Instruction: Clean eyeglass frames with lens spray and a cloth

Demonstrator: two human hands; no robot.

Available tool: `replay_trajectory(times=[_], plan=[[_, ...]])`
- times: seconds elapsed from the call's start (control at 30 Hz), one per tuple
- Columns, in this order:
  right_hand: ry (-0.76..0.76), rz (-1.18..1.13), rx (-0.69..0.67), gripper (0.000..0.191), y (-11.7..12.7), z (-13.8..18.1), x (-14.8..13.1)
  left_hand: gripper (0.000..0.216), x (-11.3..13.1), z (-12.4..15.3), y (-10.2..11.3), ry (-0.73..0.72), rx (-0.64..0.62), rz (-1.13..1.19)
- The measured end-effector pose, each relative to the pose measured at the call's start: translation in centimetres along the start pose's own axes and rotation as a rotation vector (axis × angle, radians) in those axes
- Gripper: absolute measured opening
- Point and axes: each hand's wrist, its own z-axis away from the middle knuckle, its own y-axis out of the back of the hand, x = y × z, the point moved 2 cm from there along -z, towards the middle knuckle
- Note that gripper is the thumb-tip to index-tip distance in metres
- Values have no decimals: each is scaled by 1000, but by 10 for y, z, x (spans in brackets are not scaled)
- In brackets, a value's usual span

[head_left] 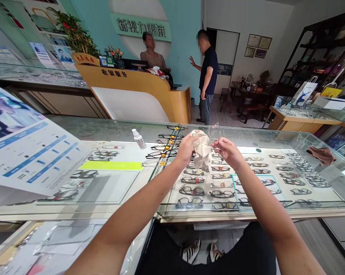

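Above the glass display counter (161, 210), my left hand (185, 148) is closed on a cream cleaning cloth (202, 151) that hangs down in folds. My right hand (226, 149) pinches a pair of clear-framed eyeglasses (215, 131) just right of the cloth. One rim of the glasses rises above my fingers, while the part nearest the cloth is partly hidden. A white spray bottle (139, 139) stands on the counter top to the left of my hands. Beside it runs a row of dark eyeglasses (163, 147) with small orange tags.
Many eyeglasses lie in rows under the glass. A large printed card (31, 152) stands at the left, and a brown cloth (321, 155) lies at the right. Beyond the counter, one person (208, 72) stands near a wooden reception desk (126, 86); another person (153, 57) is behind it.
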Motion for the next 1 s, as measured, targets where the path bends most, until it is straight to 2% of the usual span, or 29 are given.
replay_trajectory(times=[0.17,0.33,0.6,0.73,0.9,1.0], plan=[[132,67,140,41,6,-3,0,44,-5,1,-1,111,-206,-57],[144,144,175,47,11,-6,3,57,-9,6,-6,111,-354,-145],[149,165,210,50,13,-8,4,62,-19,1,-2,81,-432,-133],[142,128,182,51,11,-7,5,64,-17,3,-4,73,-470,-188],[50,2,122,51,2,-5,13,67,-17,10,-8,34,-444,-264],[-5,-61,115,53,-2,-5,17,75,-24,13,-9,66,-447,-241]])
